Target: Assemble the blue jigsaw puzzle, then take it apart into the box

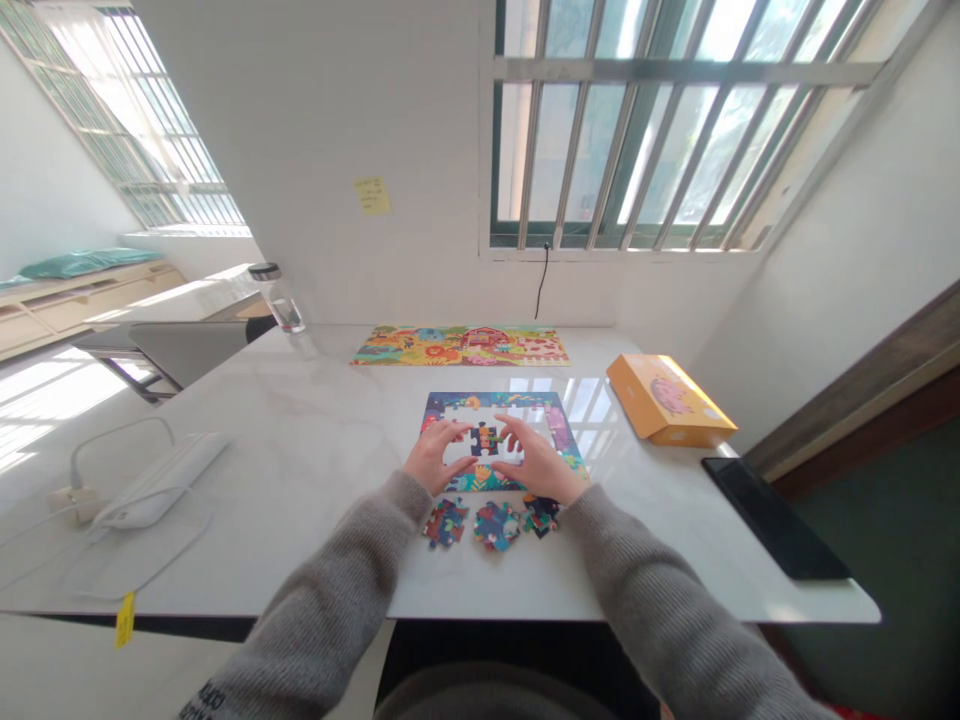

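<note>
A jigsaw puzzle [559,420] lies on the white table with its border joined and a white area inside. Over that area is a small joined group of dark pieces [485,438], between my two hands. My left hand [441,455] is at its left side, thumb and fingers apart in a C shape. On its right side, my right hand [536,458] has the same curved, spread shape. Whether the fingertips touch the pieces is hard to tell. Loose pieces lie in three piles nearer me: left [446,523], middle [496,525] and right [540,514].
A long farm-animal picture [461,346] lies by the wall. An orange box [671,400] and a black tablet-like slab [772,518] are at the right. At the left are a bottle [279,298] and a white power strip [161,482] with cables.
</note>
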A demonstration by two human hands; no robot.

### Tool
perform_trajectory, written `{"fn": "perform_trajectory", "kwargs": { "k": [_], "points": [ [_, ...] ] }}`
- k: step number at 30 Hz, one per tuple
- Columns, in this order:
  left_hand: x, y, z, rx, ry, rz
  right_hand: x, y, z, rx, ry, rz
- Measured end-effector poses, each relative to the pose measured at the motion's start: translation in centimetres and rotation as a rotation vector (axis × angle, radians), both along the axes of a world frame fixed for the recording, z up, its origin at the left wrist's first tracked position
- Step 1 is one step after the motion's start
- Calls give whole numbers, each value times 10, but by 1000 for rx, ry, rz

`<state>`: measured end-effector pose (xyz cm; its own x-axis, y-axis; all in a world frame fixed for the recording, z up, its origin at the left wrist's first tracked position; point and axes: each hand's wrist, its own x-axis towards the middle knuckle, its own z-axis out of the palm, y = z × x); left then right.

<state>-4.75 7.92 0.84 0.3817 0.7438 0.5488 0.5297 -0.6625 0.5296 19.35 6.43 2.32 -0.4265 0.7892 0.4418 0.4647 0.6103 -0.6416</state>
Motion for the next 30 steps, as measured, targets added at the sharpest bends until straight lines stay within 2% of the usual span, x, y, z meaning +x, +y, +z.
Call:
{"fn": "perform_trajectory", "kwargs": {
  "k": [3,8,22,30],
  "points": [
    [0,1,-2,-17,4,5,3,1,0,72,-73,-2],
    [1,0,-1,-65,25,-3,2,1,0,117,-38,-14],
    [-1,1,-3,-63,62,7,4,4,1,-6,23,28],
    [4,5,7,-66,93,-26,5,5,2,-20,-20,-50]
  ]
}}
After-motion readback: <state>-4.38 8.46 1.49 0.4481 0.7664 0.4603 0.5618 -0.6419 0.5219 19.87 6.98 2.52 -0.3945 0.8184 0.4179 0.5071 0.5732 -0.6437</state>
